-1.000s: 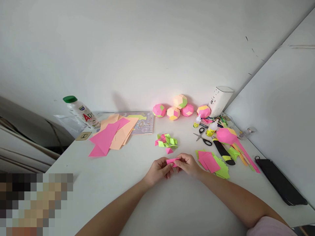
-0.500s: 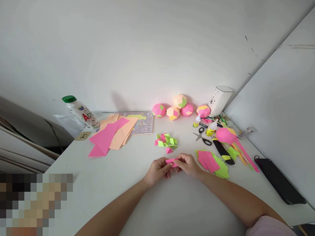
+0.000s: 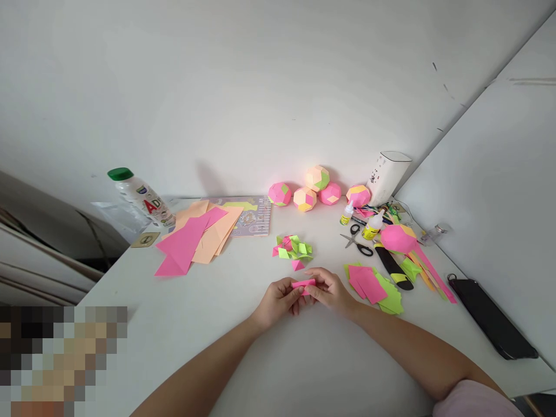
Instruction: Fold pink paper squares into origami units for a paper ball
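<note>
A small folded piece of pink paper [image 3: 304, 284] is held between both hands, just above the white table. My left hand [image 3: 281, 299] pinches its left end, thumb in front and fingers behind. On its right end, my right hand [image 3: 329, 292] is closed, with the thumb on the near face and the index finger raised a little above the top edge. Just beyond the hands lies a heap of folded green and pink paper pieces [image 3: 295, 248]. Flat pink paper pieces [image 3: 368, 284] overlap green ones [image 3: 393, 299] to the right of my right hand.
Several faceted paper balls [image 3: 304, 198] stand along the wall. Scissors [image 3: 357, 240], a glue bottle [image 3: 372, 226], a box cutter [image 3: 393, 266] and a black phone-like object [image 3: 493, 318] lie to the right. Pink and peach sheets [image 3: 191, 240] and a white bottle [image 3: 143, 200] are at left.
My right index finger has lifted from the pink paper's top edge, so more of its right end shows. The left hand keeps its grip. Everything else stays put apart from a slight view shift.
</note>
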Available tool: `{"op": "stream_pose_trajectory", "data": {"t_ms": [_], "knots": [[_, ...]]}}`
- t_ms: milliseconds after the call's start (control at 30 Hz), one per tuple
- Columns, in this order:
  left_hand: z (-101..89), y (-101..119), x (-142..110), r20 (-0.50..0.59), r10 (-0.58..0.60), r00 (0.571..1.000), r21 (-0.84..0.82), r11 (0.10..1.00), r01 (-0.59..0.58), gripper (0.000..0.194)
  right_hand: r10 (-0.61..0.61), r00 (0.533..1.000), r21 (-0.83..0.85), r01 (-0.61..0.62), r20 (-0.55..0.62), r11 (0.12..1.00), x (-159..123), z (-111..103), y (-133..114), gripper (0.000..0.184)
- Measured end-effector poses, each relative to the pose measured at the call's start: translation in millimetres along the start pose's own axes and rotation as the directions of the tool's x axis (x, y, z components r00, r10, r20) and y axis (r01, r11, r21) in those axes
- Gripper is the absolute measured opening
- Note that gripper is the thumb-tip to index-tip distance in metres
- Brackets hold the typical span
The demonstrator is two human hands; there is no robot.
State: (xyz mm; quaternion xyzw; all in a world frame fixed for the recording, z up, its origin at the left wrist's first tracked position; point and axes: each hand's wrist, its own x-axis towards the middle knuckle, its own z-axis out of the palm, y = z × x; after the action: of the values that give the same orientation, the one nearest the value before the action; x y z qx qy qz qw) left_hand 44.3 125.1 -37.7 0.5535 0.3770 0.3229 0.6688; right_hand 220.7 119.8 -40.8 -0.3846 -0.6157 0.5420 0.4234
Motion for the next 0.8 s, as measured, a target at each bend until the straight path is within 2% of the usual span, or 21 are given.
{"op": "stream_pose_trajectory", "data": {"t_ms": [100,200,500,800], "knots": [[-0.3,-0.3,0.8,-0.007,0.004,1.0,-0.013,1.0,-0.004,0.032,-0.078,0.997,-0.036,0.079,0.018,0.996,-0.4,0.7,0.7,0.033],[-0.6,-1.5,1.5,-0.011,0.0,1.0,-0.024,1.0,0.0,0.032,-0.108,0.994,-0.077,0.11,0.03,0.991,-0.5,1.3,-0.7,0.028],[0.0,1.0,0.1,-0.015,-0.009,1.0,0.007,1.0,0.009,0.035,-0.035,0.999,-0.102,0.035,0.0,0.994,0.1,2.0,-2.6,0.026],[1.1,1.6,-0.3,-0.028,-0.006,1.0,0.014,1.0,0.006,0.035,0.01,1.0,-0.047,-0.01,-0.005,0.999,0.0,0.2,-1.8,0.025]]}}
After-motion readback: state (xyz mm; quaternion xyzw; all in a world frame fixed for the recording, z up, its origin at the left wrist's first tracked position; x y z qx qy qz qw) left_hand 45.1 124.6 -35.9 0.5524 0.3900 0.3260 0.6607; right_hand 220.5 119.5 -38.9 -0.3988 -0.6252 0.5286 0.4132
